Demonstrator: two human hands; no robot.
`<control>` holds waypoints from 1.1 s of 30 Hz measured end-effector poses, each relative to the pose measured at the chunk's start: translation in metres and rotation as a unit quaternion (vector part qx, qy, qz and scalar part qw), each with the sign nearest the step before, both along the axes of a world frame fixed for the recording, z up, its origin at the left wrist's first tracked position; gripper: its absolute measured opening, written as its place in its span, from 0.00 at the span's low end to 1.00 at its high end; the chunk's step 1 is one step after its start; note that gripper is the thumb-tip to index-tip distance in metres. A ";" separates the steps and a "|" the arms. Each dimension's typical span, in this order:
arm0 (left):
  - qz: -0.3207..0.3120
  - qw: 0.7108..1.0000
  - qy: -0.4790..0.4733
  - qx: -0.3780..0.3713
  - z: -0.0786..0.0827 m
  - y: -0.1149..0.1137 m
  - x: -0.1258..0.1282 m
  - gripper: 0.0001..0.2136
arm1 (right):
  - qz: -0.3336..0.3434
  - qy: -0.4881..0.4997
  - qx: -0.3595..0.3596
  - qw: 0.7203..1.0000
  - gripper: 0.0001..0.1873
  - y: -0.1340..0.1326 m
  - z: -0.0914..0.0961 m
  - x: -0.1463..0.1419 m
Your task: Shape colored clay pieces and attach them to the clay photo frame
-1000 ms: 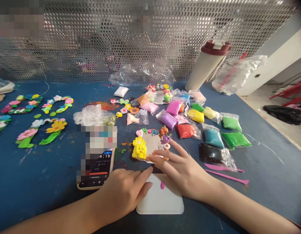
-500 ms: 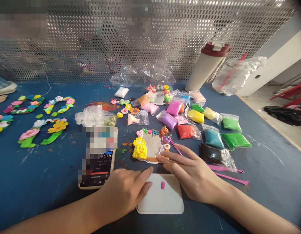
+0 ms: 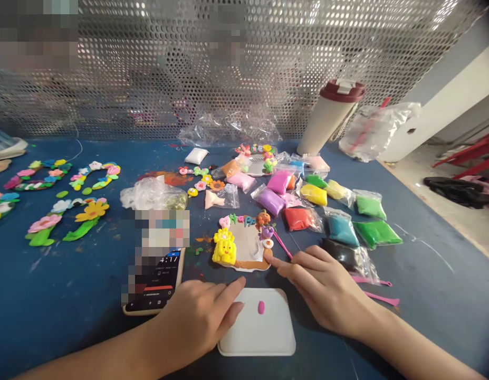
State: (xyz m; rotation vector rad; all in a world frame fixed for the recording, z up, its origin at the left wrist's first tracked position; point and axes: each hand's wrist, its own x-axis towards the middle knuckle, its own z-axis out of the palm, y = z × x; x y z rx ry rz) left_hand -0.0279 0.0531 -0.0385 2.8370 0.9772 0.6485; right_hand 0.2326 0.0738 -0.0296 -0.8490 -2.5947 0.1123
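Note:
A small clay-decorated frame [image 3: 247,240] lies before me, with a yellow smiling figure on its left, letters along the top and an orange-brown strip below. My right hand [image 3: 323,290] points its index finger at the frame's lower right corner and seems to touch it; the other fingers are bent, with nothing visible in them. Over the left edge of a white board [image 3: 256,340] rests my left hand [image 3: 202,311], index finger stretched and thumb apart, holding nothing visible. A small magenta clay piece [image 3: 261,307] sits on that board.
Bags of coloured clay, such as a red one [image 3: 298,218], crowd the right. Pink modelling tools [image 3: 381,299] lie beyond my right wrist. A phone [image 3: 161,285] is left of the board. Flower-decorated clay pieces [image 3: 92,211] lie farther left; a tumbler [image 3: 327,119] stands behind.
My right hand has drawn back slightly to the right, leaving its index fingertip at the frame's lower right corner. My left hand stays beside the board. The view has shifted slightly.

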 end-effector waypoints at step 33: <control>0.129 0.681 -0.218 -0.686 0.031 -0.002 0.074 0.36 | -0.207 0.321 -0.439 0.814 0.08 -0.043 -0.006 -0.021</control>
